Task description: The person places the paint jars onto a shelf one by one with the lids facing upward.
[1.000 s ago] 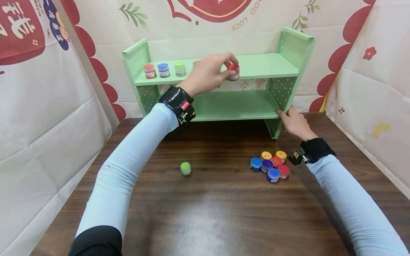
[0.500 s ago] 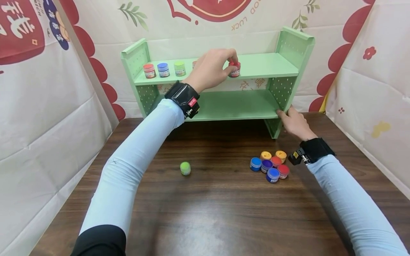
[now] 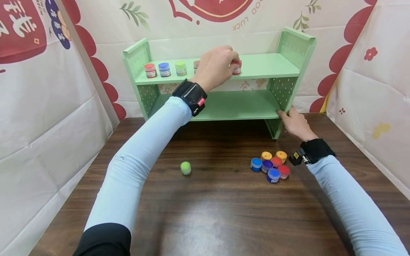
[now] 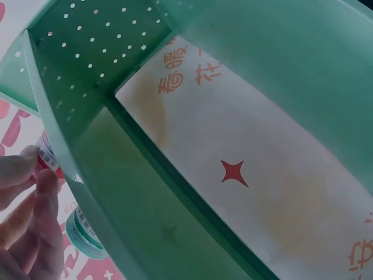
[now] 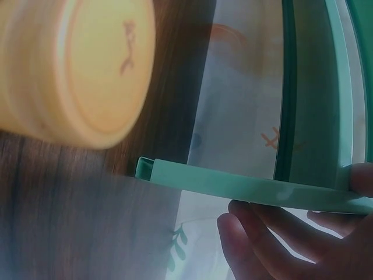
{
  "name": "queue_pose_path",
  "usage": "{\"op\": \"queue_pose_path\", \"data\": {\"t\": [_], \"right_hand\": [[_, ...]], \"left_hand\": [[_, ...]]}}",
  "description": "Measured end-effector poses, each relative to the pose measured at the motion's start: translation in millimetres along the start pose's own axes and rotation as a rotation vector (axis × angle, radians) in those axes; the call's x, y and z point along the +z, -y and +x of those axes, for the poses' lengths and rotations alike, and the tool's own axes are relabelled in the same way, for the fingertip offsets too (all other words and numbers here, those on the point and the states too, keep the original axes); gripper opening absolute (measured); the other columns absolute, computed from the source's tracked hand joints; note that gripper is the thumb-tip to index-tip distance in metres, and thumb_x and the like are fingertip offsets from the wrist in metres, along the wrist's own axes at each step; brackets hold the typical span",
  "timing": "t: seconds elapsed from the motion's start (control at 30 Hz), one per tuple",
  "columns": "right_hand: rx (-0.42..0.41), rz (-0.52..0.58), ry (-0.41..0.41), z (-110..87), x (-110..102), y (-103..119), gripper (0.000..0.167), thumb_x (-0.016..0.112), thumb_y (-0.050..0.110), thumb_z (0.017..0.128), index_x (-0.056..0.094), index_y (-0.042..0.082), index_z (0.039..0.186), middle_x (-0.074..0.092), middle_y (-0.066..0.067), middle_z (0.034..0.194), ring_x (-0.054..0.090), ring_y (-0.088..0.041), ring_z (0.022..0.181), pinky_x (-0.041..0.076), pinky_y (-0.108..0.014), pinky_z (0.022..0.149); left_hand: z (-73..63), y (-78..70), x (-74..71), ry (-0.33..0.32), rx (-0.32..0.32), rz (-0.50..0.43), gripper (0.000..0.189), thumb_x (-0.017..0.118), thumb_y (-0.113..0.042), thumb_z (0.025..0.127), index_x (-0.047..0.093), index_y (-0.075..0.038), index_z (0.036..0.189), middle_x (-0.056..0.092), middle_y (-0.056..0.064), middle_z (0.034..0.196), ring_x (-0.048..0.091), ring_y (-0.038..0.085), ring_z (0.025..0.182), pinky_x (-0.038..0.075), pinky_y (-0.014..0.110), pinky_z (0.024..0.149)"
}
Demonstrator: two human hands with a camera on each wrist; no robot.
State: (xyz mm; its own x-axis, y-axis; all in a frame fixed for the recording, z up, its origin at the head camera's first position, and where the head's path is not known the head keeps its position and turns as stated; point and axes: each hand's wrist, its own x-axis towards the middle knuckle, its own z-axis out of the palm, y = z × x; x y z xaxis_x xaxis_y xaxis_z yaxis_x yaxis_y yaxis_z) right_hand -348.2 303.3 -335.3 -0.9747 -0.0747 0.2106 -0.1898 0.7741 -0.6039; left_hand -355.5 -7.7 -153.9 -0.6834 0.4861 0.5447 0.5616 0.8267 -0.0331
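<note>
My left hand [image 3: 217,67] pinches a small red-lidded paint jar [image 3: 237,68] at the upper board of a green two-tier shelf [image 3: 266,65]. In the left wrist view, thumb and fingertips hold this red jar [image 4: 49,156] beside the board's edge, with a green jar [image 4: 86,234] near it. Left along the board stand a red jar [image 3: 150,70], a blue jar [image 3: 164,69], a green jar [image 3: 180,68] and one partly hidden jar [image 3: 196,66]. My right hand [image 3: 296,124] grips the shelf's right side panel, thumb inside and fingers outside, as the right wrist view shows.
Several jars with yellow, red, blue and purple lids cluster on the brown table [image 3: 205,213] by my right wrist, including a blue one [image 3: 273,175]. A lone green-lidded jar [image 3: 185,168] stands left of them. Printed cloth [image 3: 57,142] hangs around the table.
My left hand has shifted slightly right and away from me, bringing the red jar from in front of the upper board back onto it. The right hand keeps its hold on the shelf.
</note>
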Motion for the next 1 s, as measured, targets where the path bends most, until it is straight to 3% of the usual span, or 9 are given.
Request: {"op": "queue_pose_path", "data": {"t": [0.3, 0.53, 0.67, 0.77, 0.87, 1.0], "right_hand": [[-0.005, -0.002, -0.007, -0.2, -2, 2, 0.069, 0.028, 0.05, 0.109, 0.023, 0.007, 0.163, 0.063, -0.031, 0.108, 0.062, -0.022, 0.056, 0.049, -0.038, 0.056], [0.001, 0.01, 0.003, -0.3, 1, 0, 0.069, 0.028, 0.049, 0.109, 0.02, 0.008, 0.163, 0.063, -0.032, 0.111, 0.061, -0.02, 0.055, 0.049, -0.038, 0.055], [-0.002, 0.003, -0.002, 0.4, 2, -1, 0.067, 0.028, 0.049, 0.11, 0.022, 0.008, 0.163, 0.063, -0.029, 0.105, 0.06, -0.018, 0.054, 0.048, -0.038, 0.056], [-0.002, 0.001, -0.002, 0.2, 2, -1, 0.067, 0.028, 0.049, 0.109, 0.023, 0.008, 0.163, 0.063, -0.028, 0.103, 0.06, -0.018, 0.054, 0.047, -0.038, 0.056], [0.007, 0.009, 0.006, -0.8, 2, 0, 0.068, 0.027, 0.05, 0.109, 0.021, 0.009, 0.163, 0.062, -0.029, 0.106, 0.06, -0.019, 0.056, 0.048, -0.038, 0.057], [0.014, 0.008, 0.006, -2.0, 1, -1, 0.068, 0.027, 0.05, 0.109, 0.02, 0.009, 0.163, 0.063, -0.028, 0.105, 0.061, -0.02, 0.057, 0.048, -0.039, 0.056]], "left_hand": [[4.0, -1.5, 3.9, -0.029, -0.002, 0.04, 0.027, 0.05, -0.022, 0.107, 0.076, -0.016, 0.112, 0.07, 0.001, 0.104, 0.061, 0.015, 0.091, 0.047, 0.029, 0.073], [0.9, 0.3, 11.4, -0.046, 0.015, 0.033, 0.023, 0.056, -0.028, 0.106, 0.073, -0.015, 0.115, 0.066, 0.002, 0.102, 0.059, 0.017, 0.09, 0.045, 0.029, 0.074], [-3.3, 2.8, 13.3, -0.039, 0.018, 0.022, 0.033, 0.06, -0.033, 0.104, 0.067, -0.016, 0.132, 0.068, 0.003, 0.117, 0.061, 0.018, 0.095, 0.043, 0.028, 0.073], [-6.9, 5.4, 13.8, -0.047, 0.013, 0.011, 0.043, 0.06, -0.033, 0.104, 0.059, -0.017, 0.143, 0.064, 0.003, 0.132, 0.061, 0.018, 0.088, 0.04, 0.026, 0.066], [-12.7, 9.3, 15.5, -0.088, 0.015, -0.009, 0.047, 0.062, -0.029, 0.102, 0.055, -0.017, 0.146, 0.061, 0.003, 0.137, 0.054, 0.018, 0.076, 0.034, 0.025, 0.061], [-26.2, 15.2, 22.5, -0.189, 0.037, -0.053, 0.044, 0.065, -0.025, 0.1, 0.057, -0.016, 0.142, 0.061, 0.005, 0.13, 0.047, 0.017, 0.065, 0.03, 0.026, 0.056]]}}
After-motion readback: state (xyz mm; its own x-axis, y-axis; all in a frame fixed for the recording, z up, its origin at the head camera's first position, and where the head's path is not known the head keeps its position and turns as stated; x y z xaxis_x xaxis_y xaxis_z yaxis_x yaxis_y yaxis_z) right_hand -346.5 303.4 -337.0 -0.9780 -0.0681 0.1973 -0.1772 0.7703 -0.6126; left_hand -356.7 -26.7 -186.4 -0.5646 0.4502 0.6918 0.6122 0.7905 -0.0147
